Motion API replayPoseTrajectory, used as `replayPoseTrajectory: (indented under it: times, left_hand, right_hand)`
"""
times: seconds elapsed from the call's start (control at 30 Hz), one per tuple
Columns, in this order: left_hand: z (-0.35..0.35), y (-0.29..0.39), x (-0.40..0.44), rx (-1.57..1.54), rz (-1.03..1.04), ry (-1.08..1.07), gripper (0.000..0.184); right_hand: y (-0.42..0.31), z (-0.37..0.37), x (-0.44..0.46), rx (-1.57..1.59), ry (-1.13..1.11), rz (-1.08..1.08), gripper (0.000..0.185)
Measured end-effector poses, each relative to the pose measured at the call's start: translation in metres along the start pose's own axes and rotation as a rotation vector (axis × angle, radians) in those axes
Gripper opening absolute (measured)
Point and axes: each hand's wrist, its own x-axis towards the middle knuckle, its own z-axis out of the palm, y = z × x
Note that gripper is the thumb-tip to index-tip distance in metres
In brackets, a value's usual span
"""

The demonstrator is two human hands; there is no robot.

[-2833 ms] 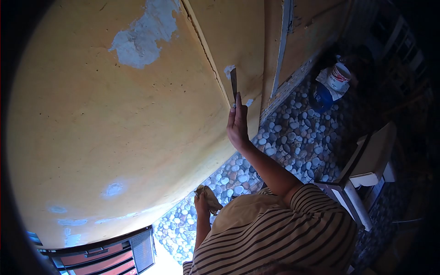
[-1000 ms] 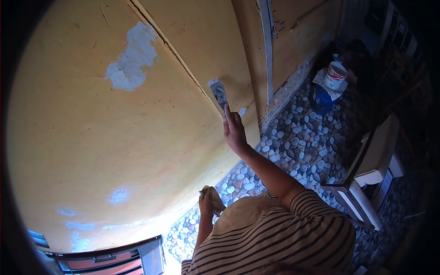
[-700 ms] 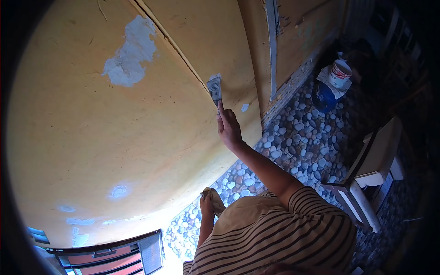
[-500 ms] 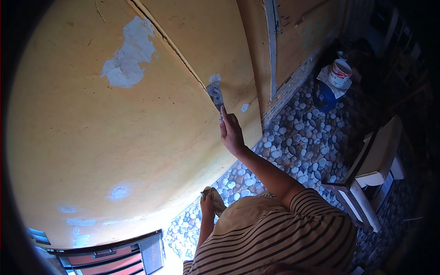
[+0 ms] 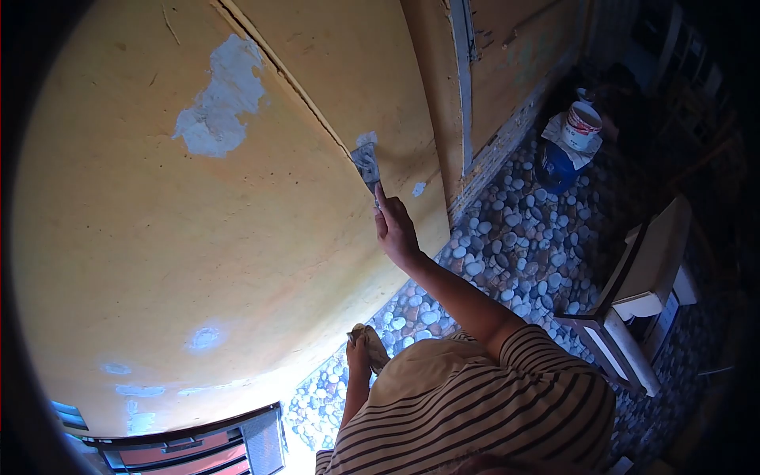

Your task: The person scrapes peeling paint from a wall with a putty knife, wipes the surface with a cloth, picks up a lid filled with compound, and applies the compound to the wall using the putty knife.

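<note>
Clearly, the right hand [image 5: 398, 229] grips a scraper [image 5: 366, 165]; the left hand [image 5: 358, 354] closes on what looks like cloth [image 5: 376, 351].

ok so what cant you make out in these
- head view: handle of the flat grey metal scraper, mostly hidden by the right hand
- head view: what the crumpled beige bundle is, too small and partly covered by the left hand
- head view: lettering on the round white-and-red bucket, too small and dim
- head view: lower part of the red-and-black slatted unit, cut off by the bottom edge
</note>
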Motion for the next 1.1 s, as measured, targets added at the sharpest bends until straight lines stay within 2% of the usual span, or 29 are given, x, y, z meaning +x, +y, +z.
replayPoseTrajectory:
  times: [0.17,0.37,0.6,0.8,1.1]
  left_hand:
    - [-0.002,0.007,0.001,0.010,0.012,-0.003,0.037]
    - [-0.009,-0.001,0.003,0.015,0.006,0.031,0.039]
    - [-0.013,-0.015,0.012,0.037,0.010,0.029,0.038]
    - [-0.011,-0.012,0.013,-0.039,0.002,0.030,0.037]
    - [-0.002,-0.005,0.008,0.047,0.067,0.048,0.038]
  right_hand:
    - [0.000,0.001,0.005,0.093,0.053,0.012,0.060]
    - [0.005,0.021,0.008,0.023,0.033,0.008,0.059]
    - [0.003,0.004,0.003,0.130,0.076,-0.021,0.059]
    - [0.004,0.017,0.015,-0.006,0.062,-0.009,0.059]
    - [0.008,-0.006,0.003,0.124,0.080,-0.008,0.059]
